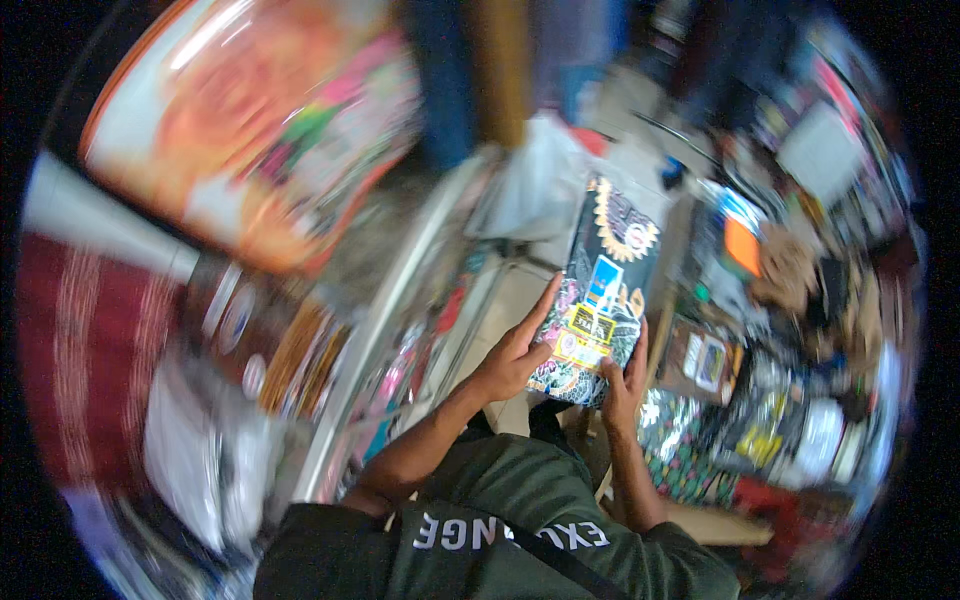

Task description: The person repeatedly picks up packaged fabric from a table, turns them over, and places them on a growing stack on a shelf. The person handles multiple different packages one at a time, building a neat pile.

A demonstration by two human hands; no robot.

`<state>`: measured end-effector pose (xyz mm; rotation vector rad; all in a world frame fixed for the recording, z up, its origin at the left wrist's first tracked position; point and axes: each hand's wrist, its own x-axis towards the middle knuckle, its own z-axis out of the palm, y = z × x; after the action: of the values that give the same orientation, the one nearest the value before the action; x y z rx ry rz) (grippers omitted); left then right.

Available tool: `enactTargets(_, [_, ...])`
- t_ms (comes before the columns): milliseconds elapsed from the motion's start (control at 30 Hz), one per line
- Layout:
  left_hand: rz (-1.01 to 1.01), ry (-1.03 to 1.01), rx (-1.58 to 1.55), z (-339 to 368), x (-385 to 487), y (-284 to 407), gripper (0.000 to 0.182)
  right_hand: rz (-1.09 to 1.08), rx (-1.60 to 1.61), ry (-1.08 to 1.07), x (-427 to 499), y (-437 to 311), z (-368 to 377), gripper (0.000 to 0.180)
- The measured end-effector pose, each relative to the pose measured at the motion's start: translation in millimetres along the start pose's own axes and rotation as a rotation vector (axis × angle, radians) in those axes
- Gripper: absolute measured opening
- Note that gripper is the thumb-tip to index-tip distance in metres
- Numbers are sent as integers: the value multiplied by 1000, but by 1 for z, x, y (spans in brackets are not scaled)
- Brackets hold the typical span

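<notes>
Between my two hands is a flat, dark packet [600, 300] of folded patterned cloth, glossy as if wrapped in clear plastic. Pale scalloped motifs, floral patterns and several blue and yellow labels with writing cover its face. My left hand [517, 356] grips its left edge near the lower end, thumb on the front and fingers stretched along the side. Along the lower right edge, my right hand [624, 382] holds it with the thumb on top. The packet is tilted in front of my body, with its far end pointing away from me.
To the left runs a glass-topped display counter [397, 292] with a metal edge and goods inside. A glossy orange floral item [247, 127] fills the upper left. Shelving on the right carries packaged cloth [682, 442] and a brown packet [701, 360]. Motion blurs much of the surroundings.
</notes>
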<state>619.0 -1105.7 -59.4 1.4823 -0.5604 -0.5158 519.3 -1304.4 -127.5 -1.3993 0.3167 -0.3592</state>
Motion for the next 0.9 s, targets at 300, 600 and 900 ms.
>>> enactTargets(300, [-4, 456, 265, -89, -65, 6, 80, -9, 1, -361, 53, 36, 122, 89])
enactTargets(600, [150, 942, 411, -31, -53, -66, 73, -202, 62, -783, 138, 96, 116, 87])
enactTargets(900, [162, 1311, 560, -15, -53, -42, 77, -344, 197, -1092, 166, 59, 169, 84])
